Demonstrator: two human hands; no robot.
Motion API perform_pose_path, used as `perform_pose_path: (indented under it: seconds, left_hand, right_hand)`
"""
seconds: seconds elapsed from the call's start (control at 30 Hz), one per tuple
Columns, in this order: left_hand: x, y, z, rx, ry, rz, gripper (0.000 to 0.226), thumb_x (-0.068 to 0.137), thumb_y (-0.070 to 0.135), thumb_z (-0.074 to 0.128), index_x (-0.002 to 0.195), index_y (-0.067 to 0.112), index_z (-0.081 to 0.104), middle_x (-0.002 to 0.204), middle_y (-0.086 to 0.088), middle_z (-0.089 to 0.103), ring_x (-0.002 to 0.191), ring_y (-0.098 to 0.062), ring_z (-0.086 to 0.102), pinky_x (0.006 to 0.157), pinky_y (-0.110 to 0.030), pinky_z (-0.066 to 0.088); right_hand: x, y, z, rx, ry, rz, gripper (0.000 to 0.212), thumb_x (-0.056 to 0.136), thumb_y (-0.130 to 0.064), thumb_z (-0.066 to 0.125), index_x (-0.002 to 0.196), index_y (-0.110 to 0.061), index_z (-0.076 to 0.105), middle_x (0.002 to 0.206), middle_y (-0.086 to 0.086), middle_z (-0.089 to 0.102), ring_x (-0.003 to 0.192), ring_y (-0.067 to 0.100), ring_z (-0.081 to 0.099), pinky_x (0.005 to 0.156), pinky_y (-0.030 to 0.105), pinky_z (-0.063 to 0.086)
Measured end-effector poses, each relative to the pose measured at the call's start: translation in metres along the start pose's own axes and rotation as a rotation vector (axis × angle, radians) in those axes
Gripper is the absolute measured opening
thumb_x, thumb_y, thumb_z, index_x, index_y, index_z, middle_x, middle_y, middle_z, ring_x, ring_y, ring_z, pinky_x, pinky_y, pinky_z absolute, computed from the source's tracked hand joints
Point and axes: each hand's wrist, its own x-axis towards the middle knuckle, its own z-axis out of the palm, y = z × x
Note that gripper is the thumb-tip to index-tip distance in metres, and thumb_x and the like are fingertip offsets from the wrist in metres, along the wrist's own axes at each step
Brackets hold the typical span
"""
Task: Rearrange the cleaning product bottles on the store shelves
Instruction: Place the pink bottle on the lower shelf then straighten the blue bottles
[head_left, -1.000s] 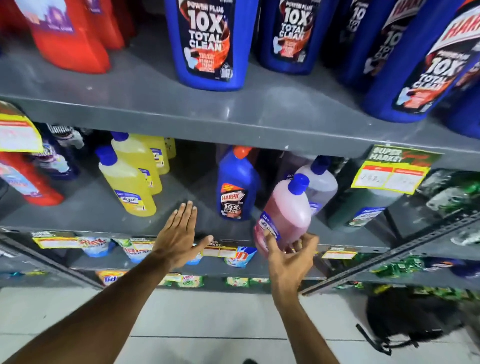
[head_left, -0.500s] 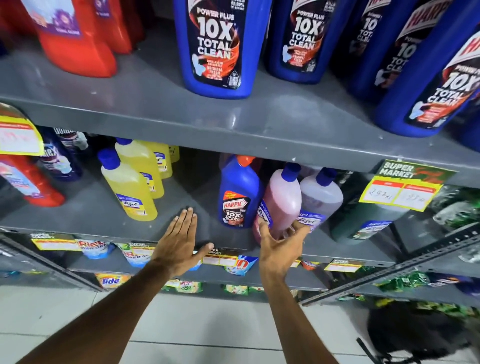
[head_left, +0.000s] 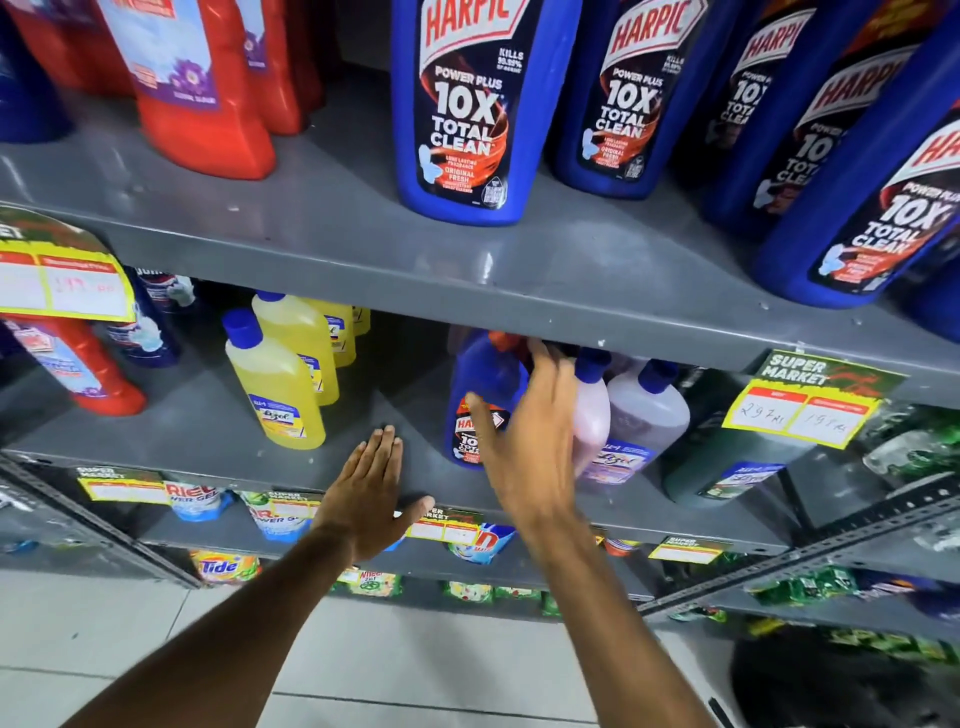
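On the middle grey shelf (head_left: 218, 431) a pink Lizol bottle (head_left: 592, 415) stands upright between a small blue Harpic bottle (head_left: 480, 384) and a pale purple Lizol bottle (head_left: 647, 415). My right hand (head_left: 524, 447) is open and blurred in front of the blue Harpic and pink bottles, fingers spread, gripping nothing that I can see. My left hand (head_left: 371, 493) lies flat and open on the shelf's front edge, left of the Harpic bottle. Yellow Lizol bottles (head_left: 275, 384) stand further left on the same shelf.
Large blue Harpic bottles (head_left: 462, 104) and red bottles (head_left: 197, 88) fill the upper shelf. A dark green bottle (head_left: 727, 457) stands right of the purple one. Price tags (head_left: 805, 410) hang from the shelf edges. Detergent sachets (head_left: 223, 566) line the lower shelves.
My right hand set the pink bottle upright beside the blue Harpic bottle, let it go, and now rises across the two bottles. My left hand stayed on the shelf edge.
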Motion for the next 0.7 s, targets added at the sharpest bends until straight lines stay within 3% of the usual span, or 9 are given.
perform_pose_path:
  seconds: [0.1,0.13,0.23,0.3,0.4,0.6,0.7]
  left_hand:
    - [-0.001,0.000,-0.002,-0.011,0.010,0.014,0.114,0.088,0.083,0.007,0.165,-0.002,0.008,0.175,-0.021,0.002,0.163,-0.034,0.001,0.129,-0.039,-0.003]
    - [-0.001,0.000,-0.002,-0.002,0.007,0.013,0.114,0.088,0.083,0.006,0.165,-0.001,0.007,0.175,-0.021,0.001,0.164,-0.034,0.000,0.129,-0.039,-0.003]
    - [0.000,-0.001,-0.001,0.016,-0.001,0.002,0.114,0.086,0.083,0.002,0.165,0.000,0.002,0.176,-0.020,-0.003,0.164,-0.032,-0.004,0.129,-0.038,-0.005]
    - [0.000,-0.001,0.001,0.022,0.006,0.000,0.114,0.086,0.083,0.001,0.165,0.001,0.001,0.176,-0.020,-0.005,0.164,-0.031,-0.005,0.129,-0.037,-0.007]
    - [0.000,-0.002,0.003,0.032,0.000,0.003,0.113,0.087,0.083,0.001,0.165,0.001,-0.001,0.175,-0.019,-0.008,0.163,-0.031,-0.008,0.129,-0.037,-0.009]
    - [-0.006,0.002,-0.010,0.027,-0.028,-0.012,0.116,0.083,0.084,-0.005,0.165,0.002,-0.002,0.175,-0.018,-0.009,0.163,-0.031,-0.009,0.130,-0.039,-0.006]
    - [-0.021,0.013,-0.032,-0.021,0.042,0.025,0.108,0.092,0.080,0.007,0.165,0.001,0.005,0.174,-0.018,-0.005,0.163,-0.032,-0.003,0.133,-0.042,0.000]
  right_hand:
    - [0.034,-0.011,-0.001,-0.093,-0.109,0.052,0.060,0.085,-0.020,0.085,0.132,0.004,0.056,0.131,0.026,0.060,0.125,0.043,0.055,0.109,0.036,0.037]
    - [0.041,-0.012,0.000,-0.080,-0.124,0.095,0.054,0.083,-0.021,0.088,0.122,0.004,0.061,0.124,0.028,0.063,0.119,0.045,0.059,0.103,0.038,0.041]
    - [0.054,-0.006,0.001,-0.046,-0.193,0.165,0.042,0.076,-0.026,0.094,0.101,-0.008,0.066,0.107,0.018,0.073,0.103,0.039,0.068,0.081,0.027,0.044]
    - [0.055,-0.001,0.004,-0.083,-0.285,0.164,0.051,0.072,-0.026,0.096,0.110,-0.009,0.066,0.113,0.013,0.075,0.107,0.035,0.070,0.085,0.025,0.047]
    - [0.052,0.007,0.008,-0.156,-0.360,0.144,0.065,0.072,-0.022,0.095,0.125,-0.007,0.061,0.125,0.013,0.073,0.116,0.036,0.068,0.099,0.037,0.053]
    - [0.049,0.010,0.009,-0.227,-0.354,0.088,0.059,0.076,-0.023,0.093,0.126,-0.009,0.064,0.124,0.012,0.075,0.112,0.035,0.069,0.098,0.037,0.052]
    - [0.031,0.006,0.001,-0.232,-0.376,0.069,0.057,0.079,-0.023,0.091,0.125,-0.007,0.063,0.121,0.015,0.075,0.110,0.036,0.069,0.095,0.037,0.051]
